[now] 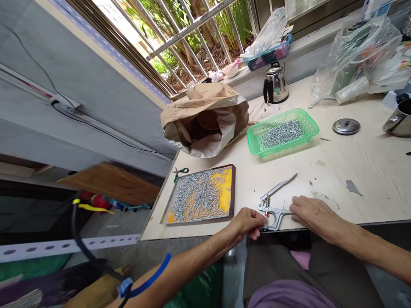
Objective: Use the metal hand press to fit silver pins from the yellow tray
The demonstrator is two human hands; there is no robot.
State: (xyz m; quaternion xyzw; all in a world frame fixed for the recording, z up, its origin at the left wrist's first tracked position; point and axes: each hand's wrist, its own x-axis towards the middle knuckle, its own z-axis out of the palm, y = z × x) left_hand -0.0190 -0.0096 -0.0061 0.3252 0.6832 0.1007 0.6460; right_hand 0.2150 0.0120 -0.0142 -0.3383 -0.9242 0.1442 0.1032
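Observation:
Near the table's front edge lies a grey metal pair of hand-press pliers (276,217), with a spring, a red part at its jaw and its long upper handle raised. My left hand (249,222) is pinched closed at the jaw; whatever is between its fingertips is too small to make out. My right hand (313,216) has its fingers curled over the end of the lower handle. To the left, a shallow tray (233,188) with a yellow bottom holds many small silvery metal pieces (199,192). A green plastic basket (253,147) farther back contains similar pieces.
Behind the tray stands an open brown paper bag (205,100). Small scissors (180,171) lie at the table's left edge. A steel kettle (276,83), a round metal lid (346,126) and a steel mug (398,122) are farther back. A blue strap (150,278) is near my left arm.

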